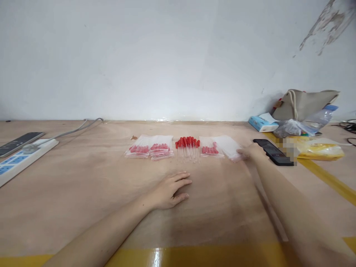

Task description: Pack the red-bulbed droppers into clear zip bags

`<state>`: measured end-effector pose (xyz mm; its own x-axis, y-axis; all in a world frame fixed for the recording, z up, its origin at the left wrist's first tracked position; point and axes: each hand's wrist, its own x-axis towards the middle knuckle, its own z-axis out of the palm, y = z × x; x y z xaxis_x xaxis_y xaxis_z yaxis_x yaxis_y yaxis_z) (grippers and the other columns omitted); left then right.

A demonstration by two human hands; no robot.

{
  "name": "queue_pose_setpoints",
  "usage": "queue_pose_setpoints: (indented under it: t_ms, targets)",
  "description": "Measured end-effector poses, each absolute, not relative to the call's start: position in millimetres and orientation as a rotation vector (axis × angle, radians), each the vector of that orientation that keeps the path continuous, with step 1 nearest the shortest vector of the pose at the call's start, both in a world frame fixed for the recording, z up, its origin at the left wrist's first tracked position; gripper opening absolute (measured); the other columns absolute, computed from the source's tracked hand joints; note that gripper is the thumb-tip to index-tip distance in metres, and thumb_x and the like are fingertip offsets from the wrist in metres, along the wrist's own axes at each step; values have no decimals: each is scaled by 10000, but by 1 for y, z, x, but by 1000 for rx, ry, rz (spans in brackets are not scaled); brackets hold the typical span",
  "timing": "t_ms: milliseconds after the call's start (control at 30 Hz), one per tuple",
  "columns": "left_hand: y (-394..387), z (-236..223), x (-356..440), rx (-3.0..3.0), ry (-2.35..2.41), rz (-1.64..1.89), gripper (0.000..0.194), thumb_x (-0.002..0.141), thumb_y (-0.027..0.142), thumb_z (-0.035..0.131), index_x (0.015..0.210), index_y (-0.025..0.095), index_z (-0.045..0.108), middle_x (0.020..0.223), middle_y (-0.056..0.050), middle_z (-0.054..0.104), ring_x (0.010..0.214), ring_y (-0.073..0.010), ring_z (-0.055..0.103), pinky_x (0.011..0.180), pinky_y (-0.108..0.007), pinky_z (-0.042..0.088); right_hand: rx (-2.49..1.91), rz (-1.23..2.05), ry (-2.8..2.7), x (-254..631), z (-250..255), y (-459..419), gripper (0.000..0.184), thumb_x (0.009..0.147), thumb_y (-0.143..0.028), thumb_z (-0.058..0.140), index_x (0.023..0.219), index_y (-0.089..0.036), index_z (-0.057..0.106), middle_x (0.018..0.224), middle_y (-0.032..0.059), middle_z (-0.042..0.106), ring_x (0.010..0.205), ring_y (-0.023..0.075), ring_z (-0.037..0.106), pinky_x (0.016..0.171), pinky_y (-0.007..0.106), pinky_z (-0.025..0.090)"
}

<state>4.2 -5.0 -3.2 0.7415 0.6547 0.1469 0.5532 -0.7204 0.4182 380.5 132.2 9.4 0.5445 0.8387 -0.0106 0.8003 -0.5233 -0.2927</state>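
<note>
My left hand (172, 190) lies on the tabletop with its fingers spread and nothing in them. Beyond its fingertips is a row of droppers (189, 145) with red rubber bulbs and thin clear tubes. My right hand (251, 152) reaches to a pile of clear plastic bags (227, 146), fingertips pinched on the right edge of a bag; the hand is slightly blurred. Just left of that pile lies a stack of bagged droppers (210, 149). Two more stacks of filled bags, a left one (137, 149) and a right one (161, 148), lie left of the loose droppers.
A power strip (26, 157) and a dark phone-like device (20, 142) lie at the left. On the right are a black phone (274, 152), a tissue pack (263, 123), a beige bag (308, 105) and a yellow package (319, 149). A wall (178, 63) closes off the back.
</note>
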Motion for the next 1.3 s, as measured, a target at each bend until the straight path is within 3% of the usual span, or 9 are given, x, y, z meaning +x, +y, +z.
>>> queue_pose_setpoints:
  t_ms: [167,333,467,567,667,833,933,1133,1300]
  targets:
    - [-5,-2,4,2589,940,409,433,859,387,475,1262,231,436,1364,-51,377,1259,-211,328,1034,-384,300,-2530,444,-1249,385,5,129,225,603,-362,686,716,-175,630,840,107,650,779,244,621,652,311,473]
    - [-5,-3,4,2593,925,418,428,861,375,476,1262,235,429,1356,-57,386,1257,-217,329,1031,-401,302,-2307,160,-1181,375,6,116,179,676,-331,599,756,-171,593,853,96,635,878,257,591,726,329,445]
    - [-6,-4,6,2605,912,545,479,855,332,483,1306,241,352,1379,-78,331,1268,-235,306,1021,-409,317,-1729,66,-1169,344,31,101,183,748,-347,528,841,-192,500,891,63,612,835,181,606,753,289,451]
    - [-6,-4,5,2660,1026,1002,560,836,295,502,1337,247,257,1397,-86,273,1302,-266,223,1039,-454,268,-1255,477,-1275,305,54,78,228,724,-363,578,831,-218,438,860,24,603,726,140,622,686,273,483]
    - [-7,-7,-2,2681,1156,1458,525,815,286,522,1291,285,299,1387,-65,288,1313,-301,176,1044,-529,198,-974,1099,-1502,267,61,50,299,670,-391,658,800,-211,458,761,6,625,630,131,610,631,283,492]
    - [-9,-9,-8,2931,892,1274,358,825,292,494,1182,315,461,1305,-23,438,1257,-279,322,1051,-536,160,-935,1685,-1499,237,33,32,421,590,-374,727,884,-196,484,671,-30,600,548,106,579,544,248,470]
    - [-7,-3,-4,2976,706,979,364,833,305,494,1195,266,476,1293,-45,462,1234,-250,365,1056,-489,204,-1199,1502,-1569,239,16,40,406,606,-376,699,897,-188,486,655,-30,583,579,126,588,570,266,469]
    - [-2,-1,-2,2714,916,438,426,854,383,481,1249,225,456,1330,-78,421,1226,-237,379,1022,-426,315,-1915,215,-1823,288,8,66,195,685,-317,566,816,-173,572,794,62,624,762,189,585,645,265,408]
    - [-5,-7,-1,2666,972,476,410,867,361,460,1257,233,449,1342,-72,405,1230,-236,373,1013,-423,325,-2172,322,-1783,313,-2,80,348,637,-397,585,890,-158,590,870,92,645,812,225,597,636,274,404]
